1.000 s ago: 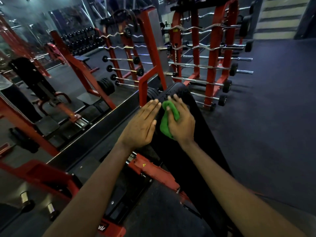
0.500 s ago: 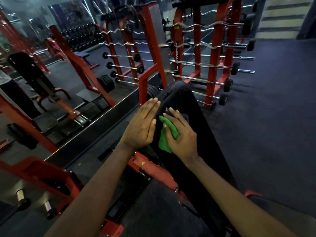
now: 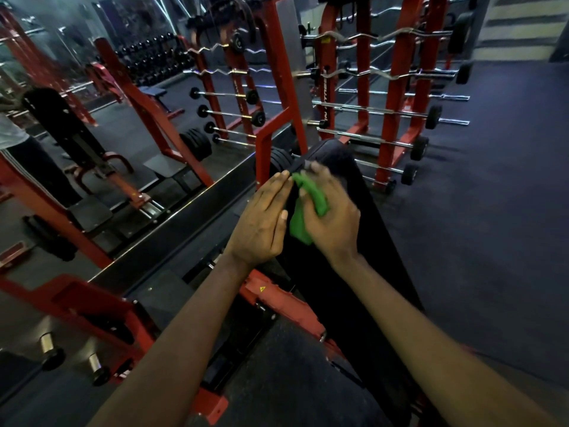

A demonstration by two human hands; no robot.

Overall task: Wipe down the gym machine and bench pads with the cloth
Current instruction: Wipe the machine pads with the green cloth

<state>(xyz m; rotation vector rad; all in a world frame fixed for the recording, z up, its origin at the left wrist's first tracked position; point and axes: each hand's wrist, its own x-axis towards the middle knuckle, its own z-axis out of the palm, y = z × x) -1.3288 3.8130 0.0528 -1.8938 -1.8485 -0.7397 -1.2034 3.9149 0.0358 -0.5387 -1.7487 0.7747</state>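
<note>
A long black bench pad (image 3: 366, 241) runs up the middle of the view on a red machine frame (image 3: 277, 297). My right hand (image 3: 331, 217) grips a bunched green cloth (image 3: 306, 209) and presses it on the upper part of the pad; the fingers look blurred. My left hand (image 3: 261, 220) lies flat with straight fingers on the pad's left edge, right beside the cloth. A second dark pad (image 3: 292, 380) lies below, between my forearms.
A red rack of barbells (image 3: 397, 109) stands just beyond the pad's far end. A red upright post (image 3: 283, 87) rises to the left of it. A mirror wall (image 3: 92, 134) on the left reflects benches, weight plates and a person. Dark rubber floor (image 3: 492, 211) spreads to the right.
My right hand slid the cloth down the pad half a second ago and has now pushed it back up toward the pad's top. The left hand has stayed in place.
</note>
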